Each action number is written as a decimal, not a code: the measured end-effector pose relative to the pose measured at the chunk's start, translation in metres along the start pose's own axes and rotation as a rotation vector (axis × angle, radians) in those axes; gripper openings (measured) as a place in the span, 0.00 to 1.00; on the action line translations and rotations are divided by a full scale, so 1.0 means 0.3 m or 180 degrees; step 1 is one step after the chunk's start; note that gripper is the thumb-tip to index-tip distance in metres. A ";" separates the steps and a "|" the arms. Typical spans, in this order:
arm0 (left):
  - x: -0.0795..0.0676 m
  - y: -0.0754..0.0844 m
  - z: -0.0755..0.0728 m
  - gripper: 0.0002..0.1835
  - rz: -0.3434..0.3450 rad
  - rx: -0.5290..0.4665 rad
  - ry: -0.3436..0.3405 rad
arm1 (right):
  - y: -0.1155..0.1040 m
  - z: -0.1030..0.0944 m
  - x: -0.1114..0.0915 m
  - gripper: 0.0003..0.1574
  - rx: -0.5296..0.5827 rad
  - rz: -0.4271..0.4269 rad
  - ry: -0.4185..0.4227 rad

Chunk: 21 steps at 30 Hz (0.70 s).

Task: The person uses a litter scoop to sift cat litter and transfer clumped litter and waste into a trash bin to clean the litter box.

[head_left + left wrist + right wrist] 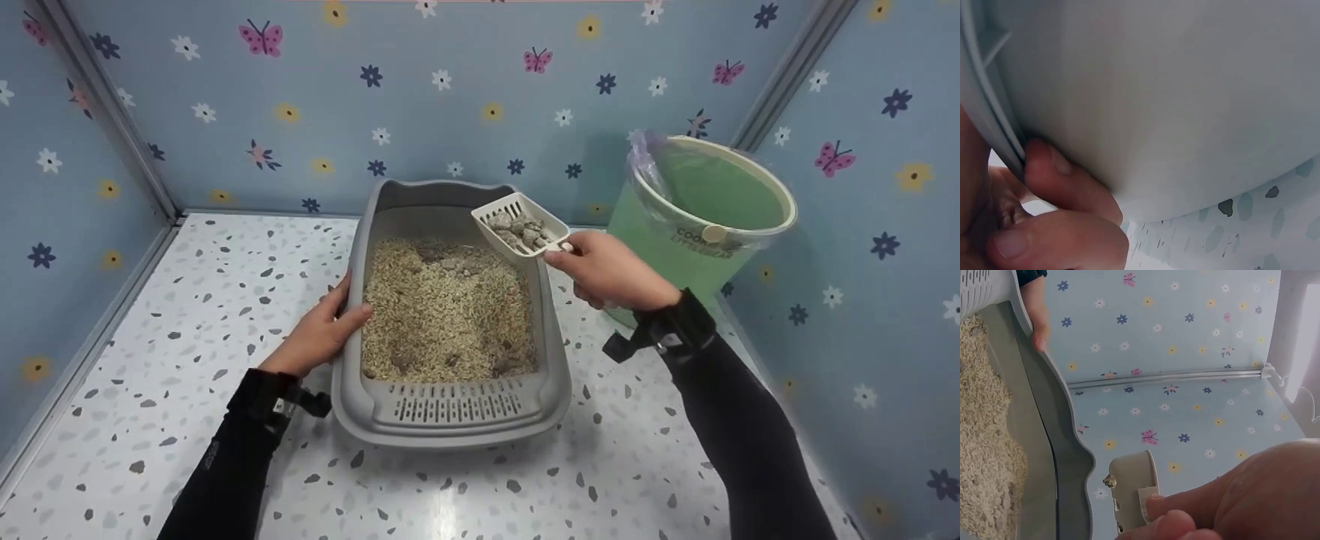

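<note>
So the grey litter box [457, 431] is being steadied at its left side by the left hand [319, 334]: its rim is hooked by the fingers, with the thumb laid over the top and the fingertips tucked underneath, as can be seen up close in the left wrist view. The white scoop [551, 221] is held up at the far-right side of the litter box, either over the rim or just past it, hard to tell which. Its short handle is pinched by the right hand [619, 274], fingers clamped on it, and a load of greyish clumps [517, 229] is carried in its slotted basket. Pale, grainy litter [450, 307] is spread inside the litter box, with darker patches at the near and far ends. A green bin [690, 259] is parked to the right of the litter box, fitted with a see-through liner [649, 169]. Behind the litter box, the blue wall [450, 45] is covered in flowers and butterflies.
</note>
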<state>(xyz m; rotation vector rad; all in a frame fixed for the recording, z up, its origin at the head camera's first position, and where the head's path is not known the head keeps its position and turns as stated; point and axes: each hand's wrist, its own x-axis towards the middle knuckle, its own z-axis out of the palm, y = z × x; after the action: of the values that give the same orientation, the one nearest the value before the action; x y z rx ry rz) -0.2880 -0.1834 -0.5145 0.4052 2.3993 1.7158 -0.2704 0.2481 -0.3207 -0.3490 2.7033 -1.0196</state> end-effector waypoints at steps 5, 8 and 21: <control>0.000 0.000 0.001 0.49 0.0009 -0.0036 -0.0032 | -0.019 -0.098 -0.020 0.21 0.0103 0.0124 0.0137; -0.001 0.001 0.002 0.49 0.0018 -0.0059 -0.0056 | -0.023 -0.168 -0.034 0.24 0.0119 0.0216 0.0250; -0.004 0.006 0.002 0.49 -0.0023 -0.0021 -0.0016 | 0.049 -0.483 -0.072 0.31 -0.0191 0.0734 0.0810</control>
<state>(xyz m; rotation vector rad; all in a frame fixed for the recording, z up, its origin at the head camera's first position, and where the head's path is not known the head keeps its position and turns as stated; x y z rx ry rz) -0.2866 -0.1827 -0.5131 0.3990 2.3878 1.7171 -0.2949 0.3543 -0.2218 0.0898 2.9147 -0.9756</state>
